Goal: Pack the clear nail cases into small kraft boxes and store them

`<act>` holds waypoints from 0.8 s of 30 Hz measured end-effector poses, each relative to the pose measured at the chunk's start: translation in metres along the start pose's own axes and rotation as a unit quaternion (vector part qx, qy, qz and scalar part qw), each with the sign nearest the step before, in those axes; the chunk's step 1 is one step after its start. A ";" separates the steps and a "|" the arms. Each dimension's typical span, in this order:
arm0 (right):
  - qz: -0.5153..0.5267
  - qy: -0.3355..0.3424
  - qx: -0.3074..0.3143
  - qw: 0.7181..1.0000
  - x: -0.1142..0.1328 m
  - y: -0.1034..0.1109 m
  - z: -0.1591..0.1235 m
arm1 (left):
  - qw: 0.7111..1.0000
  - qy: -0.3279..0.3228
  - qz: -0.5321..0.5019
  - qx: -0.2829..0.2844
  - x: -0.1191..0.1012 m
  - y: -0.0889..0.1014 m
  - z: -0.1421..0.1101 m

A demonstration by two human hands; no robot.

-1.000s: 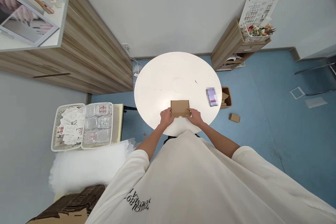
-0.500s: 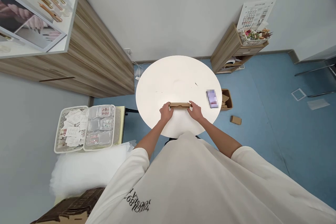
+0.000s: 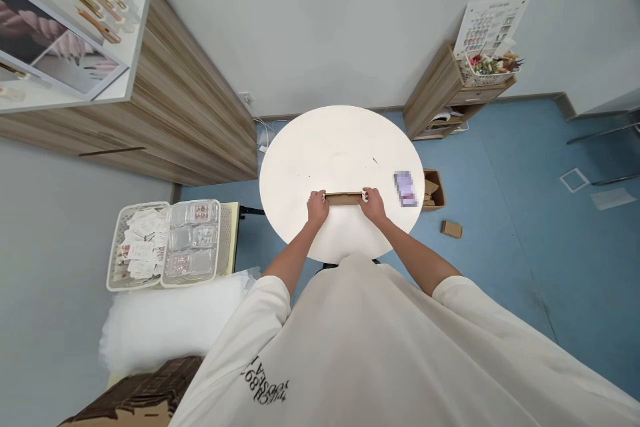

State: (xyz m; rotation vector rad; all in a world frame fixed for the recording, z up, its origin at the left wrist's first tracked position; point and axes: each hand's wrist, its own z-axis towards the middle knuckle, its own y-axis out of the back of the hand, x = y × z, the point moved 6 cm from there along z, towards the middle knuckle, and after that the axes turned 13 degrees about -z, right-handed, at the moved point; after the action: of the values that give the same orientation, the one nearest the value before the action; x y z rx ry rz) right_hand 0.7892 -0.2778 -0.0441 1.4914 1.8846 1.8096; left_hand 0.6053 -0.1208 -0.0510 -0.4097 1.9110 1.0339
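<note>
A small brown cardboard box is at the near part of the white oval table, its long side facing me. My left hand grips its left end, fingers curled round the corner. At the right end my right hand holds it in the same way. A dark gap shows along the box's upper edge, and small pale bits show by the fingers at both ends. What lies inside the box is hidden. To the right of my right hand lies a pixelated purple item.
Beside the table on the right stands an open carton of cardboard pieces, with a small closed box on the floor. At left are white baskets of cards and clear cases, white wrapping sheets and stacked flat cardboard.
The box has tipped in my hands: its front face now shows more and a dark gap runs along its top. Both hands have shifted slightly round the ends.
</note>
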 end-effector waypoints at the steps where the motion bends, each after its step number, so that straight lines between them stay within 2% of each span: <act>1: 0.005 -0.002 0.004 1.000 0.001 -0.001 -0.001 | 1.000 -0.003 -0.011 0.004 -0.001 -0.001 0.000; 17: -0.088 0.084 -0.032 0.992 0.013 -0.003 -0.002 | 0.998 -0.063 -0.010 0.007 -0.008 -0.002 -0.003; 20: -0.121 0.109 -0.032 0.986 0.014 -0.002 -0.006 | 0.995 -0.098 0.020 0.027 -0.008 0.000 -0.006; 24: -0.191 0.135 -0.005 0.972 0.011 -0.009 -0.018 | 0.980 -0.149 0.113 0.068 -0.003 -0.001 -0.022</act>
State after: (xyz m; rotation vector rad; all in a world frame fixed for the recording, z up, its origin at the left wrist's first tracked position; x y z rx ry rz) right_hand 0.7663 -0.2807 -0.0408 0.8298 2.0976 1.8975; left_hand 0.5959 -0.1392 -0.0435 0.0434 1.7692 1.0369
